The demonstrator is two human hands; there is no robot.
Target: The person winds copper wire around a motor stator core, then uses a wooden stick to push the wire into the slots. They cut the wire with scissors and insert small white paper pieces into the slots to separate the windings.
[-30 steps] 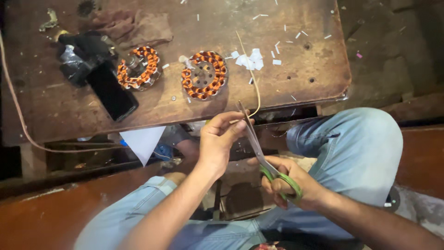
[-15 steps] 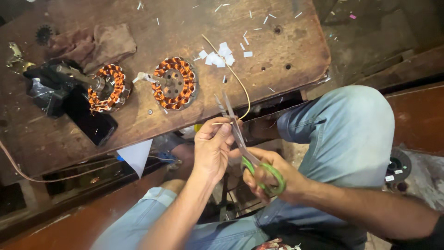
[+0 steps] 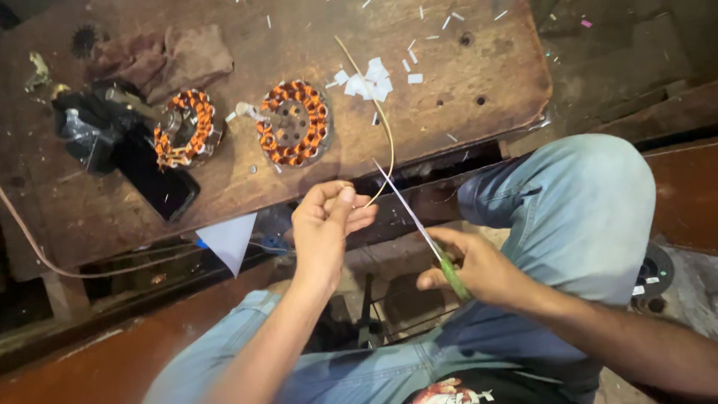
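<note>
Yellowish and thin, the sleeve tube [image 3: 387, 135] runs in a long curve from the wooden table [image 3: 479, 127] down to the left hand [image 3: 325, 228], whose fingers [image 3: 345, 200] are closed narrow in a pinch on its lower end, just off the table's front edge and above the person's lap. It looks very light and limp enough to bend under its own length, yet springy, so it would likely whip or slide if held loosely; a pinch close to the working end, as here, seems the surest hold, since a grip farther up would let the tip wander. The right hand [image 3: 471, 265] is wrapped around the green handles of the scissors [image 3: 419, 224], whose slim blades point up and left toward the pinched end and appear to lie together; whether they touch the tube cannot be told. The scissors look stiff and sharp, best kept by the handles. On the table lie two stators wound with copper wire [image 3: 293, 123] and [image 3: 187, 127], heavy-looking and with delicate windings, a dark phone [image 3: 157, 183], a brown rag [image 3: 176, 56] and a scatter of white paper bits [image 3: 366, 78], so light that a breath could shift them.
</note>
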